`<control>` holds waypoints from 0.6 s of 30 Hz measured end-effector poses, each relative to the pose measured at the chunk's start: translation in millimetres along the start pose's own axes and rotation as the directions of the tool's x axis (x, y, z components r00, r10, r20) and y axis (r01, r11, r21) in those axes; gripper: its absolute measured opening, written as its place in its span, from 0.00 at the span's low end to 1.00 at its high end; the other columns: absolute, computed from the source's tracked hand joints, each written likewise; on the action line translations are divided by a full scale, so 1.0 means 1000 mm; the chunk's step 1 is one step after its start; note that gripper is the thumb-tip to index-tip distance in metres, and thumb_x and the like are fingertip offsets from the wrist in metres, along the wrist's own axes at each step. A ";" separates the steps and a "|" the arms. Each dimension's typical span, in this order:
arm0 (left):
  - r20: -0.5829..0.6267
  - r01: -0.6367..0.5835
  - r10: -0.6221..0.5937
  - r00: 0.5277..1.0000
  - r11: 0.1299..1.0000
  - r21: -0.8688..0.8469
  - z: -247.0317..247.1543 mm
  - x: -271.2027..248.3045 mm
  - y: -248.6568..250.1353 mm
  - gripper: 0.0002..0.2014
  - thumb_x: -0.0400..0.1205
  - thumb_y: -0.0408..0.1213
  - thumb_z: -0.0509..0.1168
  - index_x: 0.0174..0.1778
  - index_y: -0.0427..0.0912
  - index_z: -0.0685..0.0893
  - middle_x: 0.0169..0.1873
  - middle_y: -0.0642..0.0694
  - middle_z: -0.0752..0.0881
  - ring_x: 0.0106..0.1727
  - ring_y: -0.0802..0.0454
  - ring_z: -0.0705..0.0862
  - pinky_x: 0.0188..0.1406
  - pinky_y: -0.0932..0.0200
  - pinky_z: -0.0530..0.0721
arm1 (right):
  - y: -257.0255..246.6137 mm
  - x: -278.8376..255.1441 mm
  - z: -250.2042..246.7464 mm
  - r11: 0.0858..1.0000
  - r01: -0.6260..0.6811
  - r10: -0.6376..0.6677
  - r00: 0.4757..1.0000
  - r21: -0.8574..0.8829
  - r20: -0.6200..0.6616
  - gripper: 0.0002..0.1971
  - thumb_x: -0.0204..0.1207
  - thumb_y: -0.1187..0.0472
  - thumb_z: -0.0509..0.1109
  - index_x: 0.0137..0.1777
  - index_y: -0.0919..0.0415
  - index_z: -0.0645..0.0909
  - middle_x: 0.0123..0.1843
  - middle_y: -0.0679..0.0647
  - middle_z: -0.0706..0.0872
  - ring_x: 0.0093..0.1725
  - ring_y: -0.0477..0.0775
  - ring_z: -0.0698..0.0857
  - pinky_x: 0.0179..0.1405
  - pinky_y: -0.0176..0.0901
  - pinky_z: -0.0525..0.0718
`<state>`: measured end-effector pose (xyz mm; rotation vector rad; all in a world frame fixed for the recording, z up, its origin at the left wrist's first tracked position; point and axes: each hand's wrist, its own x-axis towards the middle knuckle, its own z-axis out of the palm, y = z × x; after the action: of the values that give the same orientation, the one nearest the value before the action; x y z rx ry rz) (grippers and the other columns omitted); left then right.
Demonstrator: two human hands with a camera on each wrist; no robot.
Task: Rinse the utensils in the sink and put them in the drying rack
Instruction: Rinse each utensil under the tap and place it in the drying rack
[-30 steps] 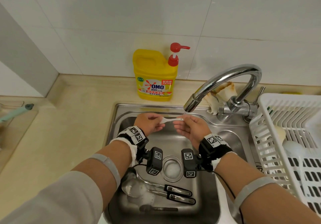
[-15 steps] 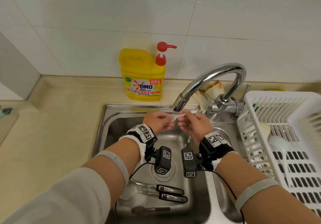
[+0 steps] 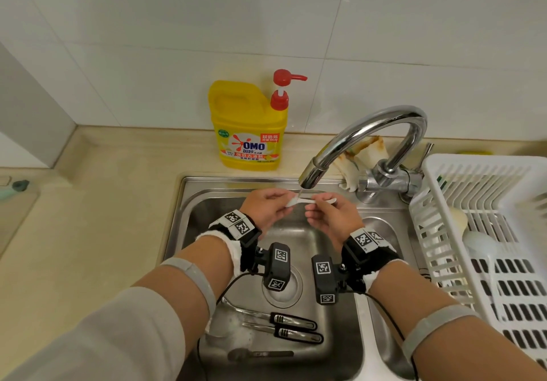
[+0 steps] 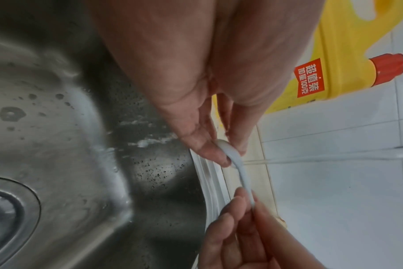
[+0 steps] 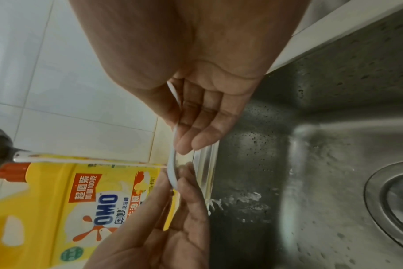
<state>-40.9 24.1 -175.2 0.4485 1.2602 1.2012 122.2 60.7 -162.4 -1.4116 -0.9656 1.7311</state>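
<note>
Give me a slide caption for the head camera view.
Both hands, left and right, hold a white spoon under the running faucet.

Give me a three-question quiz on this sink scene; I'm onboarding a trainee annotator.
1. True or false: the white spoon sits under the stream from the faucet.
2. Which hands pinch the spoon? A) left hand only B) right hand only C) both
3. Fill in: the black-handled utensils lie in the ____, not in the drying rack.

Key: 1 true; 2 C; 3 sink.
</note>
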 end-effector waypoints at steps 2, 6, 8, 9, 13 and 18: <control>0.005 0.035 -0.035 0.999 0.999 0.004 -0.003 0.000 0.000 0.09 0.83 0.27 0.70 0.59 0.36 0.86 0.49 0.36 0.89 0.47 0.48 0.89 0.42 0.62 0.89 | 0.001 0.001 0.000 0.999 0.026 -0.026 1.000 -0.022 0.004 0.05 0.86 0.67 0.65 0.51 0.65 0.82 0.37 0.60 0.89 0.33 0.51 0.88 0.36 0.40 0.89; 0.040 0.089 -0.091 0.995 0.995 0.035 -0.005 0.000 0.000 0.14 0.83 0.34 0.71 0.64 0.38 0.86 0.42 0.43 0.90 0.44 0.51 0.90 0.44 0.58 0.89 | 0.000 0.003 -0.002 1.000 0.025 -0.025 1.000 0.001 0.004 0.04 0.86 0.66 0.65 0.52 0.64 0.81 0.37 0.58 0.90 0.32 0.49 0.88 0.35 0.38 0.88; 0.045 0.099 -0.098 0.994 0.995 -0.005 -0.003 -0.001 0.000 0.14 0.84 0.35 0.70 0.64 0.37 0.86 0.40 0.43 0.90 0.43 0.51 0.90 0.49 0.55 0.90 | -0.001 0.003 -0.004 1.000 0.015 -0.015 1.000 0.009 0.006 0.04 0.85 0.67 0.66 0.51 0.63 0.81 0.36 0.58 0.90 0.32 0.49 0.88 0.35 0.38 0.88; 0.046 0.099 -0.097 0.994 0.995 -0.028 -0.002 -0.002 -0.001 0.13 0.84 0.34 0.70 0.64 0.36 0.86 0.41 0.42 0.90 0.44 0.51 0.90 0.51 0.54 0.90 | -0.001 0.003 -0.005 1.000 0.014 -0.013 1.000 0.009 -0.002 0.03 0.85 0.67 0.66 0.50 0.63 0.82 0.36 0.58 0.91 0.32 0.49 0.88 0.35 0.39 0.88; 0.044 0.083 -0.080 0.996 0.992 -0.094 0.000 -0.005 0.000 0.12 0.86 0.31 0.66 0.64 0.33 0.86 0.46 0.39 0.91 0.49 0.48 0.91 0.53 0.54 0.90 | 0.002 0.002 -0.006 1.000 0.005 -0.004 1.000 0.011 -0.030 0.02 0.83 0.68 0.69 0.50 0.64 0.83 0.36 0.59 0.91 0.32 0.50 0.88 0.37 0.40 0.88; 0.012 0.040 -0.039 0.999 0.995 -0.097 -0.010 -0.012 0.004 0.13 0.83 0.30 0.70 0.63 0.31 0.85 0.46 0.39 0.89 0.45 0.49 0.90 0.48 0.57 0.91 | 0.006 0.004 0.005 0.999 -0.050 0.049 0.998 0.015 0.038 0.09 0.87 0.66 0.61 0.51 0.64 0.83 0.37 0.57 0.93 0.32 0.49 0.88 0.34 0.38 0.87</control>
<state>-49.7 12.5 -169.2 0.3571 1.1910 1.2195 116.0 60.6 -168.6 -1.4082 -0.9413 1.8038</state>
